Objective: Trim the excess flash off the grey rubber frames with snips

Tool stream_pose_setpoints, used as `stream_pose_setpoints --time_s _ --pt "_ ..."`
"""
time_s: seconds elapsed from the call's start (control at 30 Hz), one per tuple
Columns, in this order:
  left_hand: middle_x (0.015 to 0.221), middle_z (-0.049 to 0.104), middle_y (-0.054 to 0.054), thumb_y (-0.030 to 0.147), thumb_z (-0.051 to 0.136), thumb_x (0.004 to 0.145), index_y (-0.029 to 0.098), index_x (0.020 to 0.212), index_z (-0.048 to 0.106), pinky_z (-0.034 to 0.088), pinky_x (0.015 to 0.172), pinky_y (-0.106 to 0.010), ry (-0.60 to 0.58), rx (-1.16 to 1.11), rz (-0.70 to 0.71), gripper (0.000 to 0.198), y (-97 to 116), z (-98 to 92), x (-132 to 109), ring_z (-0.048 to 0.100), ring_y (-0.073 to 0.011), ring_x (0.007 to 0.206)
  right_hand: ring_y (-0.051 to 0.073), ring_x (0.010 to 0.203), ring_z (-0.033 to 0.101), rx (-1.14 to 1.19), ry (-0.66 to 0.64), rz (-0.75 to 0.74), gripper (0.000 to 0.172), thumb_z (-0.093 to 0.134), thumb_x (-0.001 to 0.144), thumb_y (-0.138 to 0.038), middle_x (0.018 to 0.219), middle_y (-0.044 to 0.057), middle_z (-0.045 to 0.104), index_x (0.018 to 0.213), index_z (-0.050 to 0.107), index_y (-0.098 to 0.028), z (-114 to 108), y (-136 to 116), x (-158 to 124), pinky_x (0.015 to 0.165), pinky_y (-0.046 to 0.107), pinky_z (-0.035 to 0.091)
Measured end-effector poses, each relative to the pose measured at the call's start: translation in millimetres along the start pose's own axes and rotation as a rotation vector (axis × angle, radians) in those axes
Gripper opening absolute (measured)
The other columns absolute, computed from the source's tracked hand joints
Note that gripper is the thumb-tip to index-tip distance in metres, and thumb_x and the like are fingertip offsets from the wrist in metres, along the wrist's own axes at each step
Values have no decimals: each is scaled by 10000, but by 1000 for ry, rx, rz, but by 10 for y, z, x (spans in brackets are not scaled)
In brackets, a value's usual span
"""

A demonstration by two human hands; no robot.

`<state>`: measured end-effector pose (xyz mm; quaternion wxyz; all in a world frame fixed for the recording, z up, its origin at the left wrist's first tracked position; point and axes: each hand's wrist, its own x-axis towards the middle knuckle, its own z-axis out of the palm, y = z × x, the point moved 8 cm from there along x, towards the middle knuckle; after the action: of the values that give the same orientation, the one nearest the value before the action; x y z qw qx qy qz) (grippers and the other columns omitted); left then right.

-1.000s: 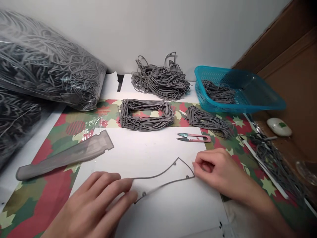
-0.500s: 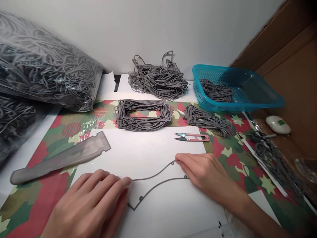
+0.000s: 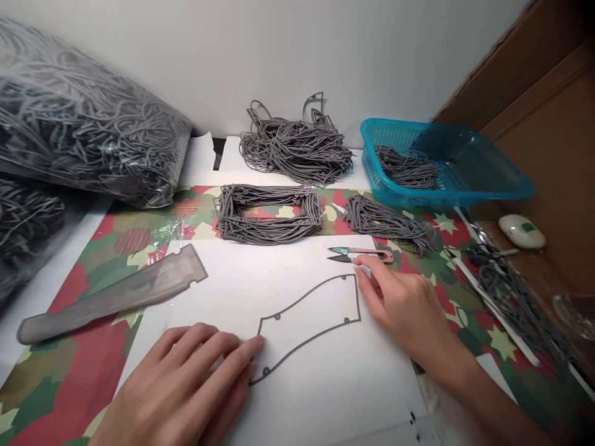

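Observation:
A thin grey rubber gasket outline (image 3: 320, 333) lies spread flat on the white sheet (image 3: 260, 282). My left hand (image 3: 186, 387) rests flat beside its left end, fingers stretched out, fingertips touching the outline. My right hand (image 3: 404, 306) lies at the gasket's right end, fingers extended, fingertips close to the pink thread snips (image 3: 365, 254) just beyond.
A neat rectangular stack of gaskets (image 3: 268, 212) and a loose pile (image 3: 388, 223) lie behind the sheet. A tangled heap (image 3: 295, 148) sits at the wall. A teal basket (image 3: 506, 179) holds more. Clear bags of gaskets (image 3: 88, 130) fill the left. A grey flat template (image 3: 116, 294) lies left.
The gasket went from a collapsed, narrow shape to a fully opened outline. My right hand slid up and right along its end toward the snips; my left hand stayed put.

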<state>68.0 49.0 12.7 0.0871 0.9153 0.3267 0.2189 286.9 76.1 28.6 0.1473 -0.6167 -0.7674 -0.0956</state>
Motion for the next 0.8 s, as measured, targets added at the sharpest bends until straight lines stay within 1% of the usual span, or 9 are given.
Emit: stream_pose_setpoints --time_s 0.17,0.33,0.4,0.53,0.6,0.7,0.8 --pt "960 590 -82 223 466 931 162 1226 568 359 740 -375 -38 146 13 318 -88 51 -14 518 -240 862 113 374 376 27 -11 2 234 459 936 -207 459 -54 481 962 682 -141 6 -13 -9 445 261 204" --pt "1016 552 -95 220 466 928 178 1267 538 362 752 -390 -70 169 -17 349 -146 88 -9 509 -251 895 118 392 427 41 -19 7 209 496 917 -203 486 -37 556 917 698 -150 8 2 -23 458 260 230" --pt "1040 539 -103 215 469 924 174 1269 537 364 764 -399 -60 167 -14 354 -137 81 -6 502 -260 914 122 405 463 42 -17 5 206 505 912 -201 516 -23 598 909 705 -147 10 4 -21 464 261 242" --pt "1086 520 -117 201 475 917 169 1255 546 364 779 -411 -44 160 -13 346 -128 70 13 489 -276 949 134 477 559 50 -12 6 193 520 899 -181 648 18 693 879 709 -144 13 0 -15 478 261 262" --pt "1087 517 -119 201 478 916 167 1237 554 364 775 -411 -42 158 -4 332 -121 72 28 487 -278 949 136 490 568 57 -22 11 189 523 896 -175 660 21 699 862 706 -146 19 -2 -16 481 262 265" --pt "1088 515 -118 199 474 916 170 1233 556 361 780 -412 -44 163 4 329 -113 77 39 484 -280 951 131 464 540 62 -45 12 189 522 896 -177 607 7 673 846 702 -150 35 -10 -20 483 265 264" --pt "1102 513 -110 198 467 920 194 1247 548 360 796 -413 -54 155 -13 337 -119 80 27 485 -278 962 129 457 530 65 -51 2 185 522 896 -177 601 2 668 891 705 -150 44 -30 -19 490 267 265"
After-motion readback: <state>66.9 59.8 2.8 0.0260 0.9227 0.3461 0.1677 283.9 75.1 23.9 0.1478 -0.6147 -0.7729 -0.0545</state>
